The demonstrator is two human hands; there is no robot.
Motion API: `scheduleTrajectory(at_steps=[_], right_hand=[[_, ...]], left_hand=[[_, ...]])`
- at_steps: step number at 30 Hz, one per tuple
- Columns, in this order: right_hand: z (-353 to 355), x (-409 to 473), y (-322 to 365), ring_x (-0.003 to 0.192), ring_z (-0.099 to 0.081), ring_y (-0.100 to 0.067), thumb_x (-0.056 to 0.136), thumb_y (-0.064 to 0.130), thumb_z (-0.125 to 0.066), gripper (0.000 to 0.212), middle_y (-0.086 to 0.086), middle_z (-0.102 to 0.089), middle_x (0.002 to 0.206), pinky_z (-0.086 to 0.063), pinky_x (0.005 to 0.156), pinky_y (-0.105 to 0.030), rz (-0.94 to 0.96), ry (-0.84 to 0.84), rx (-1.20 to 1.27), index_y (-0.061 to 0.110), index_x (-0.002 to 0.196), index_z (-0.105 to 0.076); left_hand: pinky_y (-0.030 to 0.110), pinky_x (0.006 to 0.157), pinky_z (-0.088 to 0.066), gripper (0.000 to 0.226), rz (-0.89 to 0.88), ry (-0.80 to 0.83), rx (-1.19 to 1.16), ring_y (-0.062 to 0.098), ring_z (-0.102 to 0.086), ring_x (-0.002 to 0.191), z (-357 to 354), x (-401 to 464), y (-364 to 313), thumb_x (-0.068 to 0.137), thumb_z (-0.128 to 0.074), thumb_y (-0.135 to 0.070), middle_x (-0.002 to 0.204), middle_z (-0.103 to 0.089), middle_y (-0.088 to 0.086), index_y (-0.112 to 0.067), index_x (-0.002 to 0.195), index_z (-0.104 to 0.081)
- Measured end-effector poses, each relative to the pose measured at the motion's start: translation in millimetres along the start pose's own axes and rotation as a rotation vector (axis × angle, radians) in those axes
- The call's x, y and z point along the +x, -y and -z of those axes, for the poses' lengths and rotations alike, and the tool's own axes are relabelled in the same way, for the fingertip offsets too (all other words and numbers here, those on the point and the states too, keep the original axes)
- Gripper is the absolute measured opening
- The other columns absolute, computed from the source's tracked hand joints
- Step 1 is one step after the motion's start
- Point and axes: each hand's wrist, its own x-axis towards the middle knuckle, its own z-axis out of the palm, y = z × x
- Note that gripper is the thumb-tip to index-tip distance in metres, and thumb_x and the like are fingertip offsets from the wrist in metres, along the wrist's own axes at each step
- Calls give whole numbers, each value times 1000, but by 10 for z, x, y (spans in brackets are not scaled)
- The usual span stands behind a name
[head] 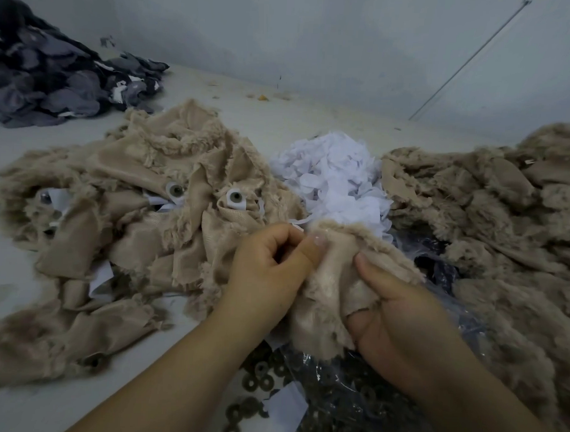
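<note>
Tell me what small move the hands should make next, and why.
Probably the left hand and right hand should spread the beige fur piece flat: both pinch it crumpled, and it shows no eye, unlike pieces in the left pile.

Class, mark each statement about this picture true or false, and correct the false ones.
1. The left hand and the right hand both hold one beige plush piece. True.
2. The white scraps lie between the left beige pile and the right beige pile. True.
3. The cloth heap at far left is white. False: it is dark grey.
4. The left beige pile holds nothing but cloth. False: plastic eyes show there.
</note>
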Motion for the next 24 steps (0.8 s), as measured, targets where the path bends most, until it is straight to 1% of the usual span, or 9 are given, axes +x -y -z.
scheduleTrajectory(at_steps=[2,5,7,9,12,14,16,19,24], right_hand=[[4,-1,-8,110,-69,-34,88,22,-55,40,-23,-69,120,-59,88,-44,-3,12,14,-5,114,-70],[18,14,9,111,-68,-35,87,25,-53,48,-21,-69,122,-52,95,-47,10,-11,33,-3,123,-64],[33,26,29,111,-68,-35,84,29,-53,51,-21,-69,122,-49,95,-46,-4,-14,45,-2,124,-64],[33,26,40,110,-69,-35,82,30,-55,52,-21,-69,121,-51,93,-46,-3,-26,44,-1,122,-66],[30,16,39,107,-70,-34,83,33,-56,47,-20,-70,119,-57,87,-45,-20,-40,43,1,112,-73],[24,14,38,109,-69,-35,89,42,-51,51,-22,-69,120,-56,90,-48,-38,-53,40,1,108,-74],[35,25,41,109,-69,-38,96,49,-44,61,-24,-69,120,-54,94,-50,-42,-83,81,-3,115,-70],[41,39,47,110,-68,-38,100,51,-40,62,-23,-68,121,-47,101,-49,-26,-134,96,0,128,-60],[69,45,32,104,-71,-36,100,55,-37,63,-20,-71,117,-50,91,-48,2,-149,78,3,121,-64]], left_hand=[[26,48,-41,35,-12,34,-2,15,-46,52,-23,-20,-15,86,-67,-33,57,-50,17,-1,73,-63],[21,48,-42,28,22,-16,-31,9,-45,50,2,-7,0,94,-62,-14,53,-51,1,-9,66,-63],[16,51,-43,32,63,-30,-72,3,-47,50,21,10,3,96,-59,-12,52,-53,-8,-14,65,-65],[12,52,-43,32,80,-30,-103,-1,-48,49,18,15,-6,96,-59,-16,51,-53,-13,-14,65,-65],[18,50,-42,34,78,26,-120,8,-46,52,0,0,-21,89,-65,-33,54,-51,-3,-6,68,-62],[24,51,-46,28,89,60,-112,16,-50,57,-3,-4,-11,89,-68,-27,61,-55,6,-7,69,-63],[24,53,-48,26,99,47,-106,14,-53,57,5,5,6,92,-64,-15,61,-59,3,-14,66,-66],[21,53,-48,34,79,18,-117,9,-53,56,14,11,16,95,-59,-11,58,-57,-2,-23,64,-66],[24,56,-49,32,96,22,-151,13,-54,59,6,8,9,97,-55,-10,62,-58,1,-18,69,-67]])
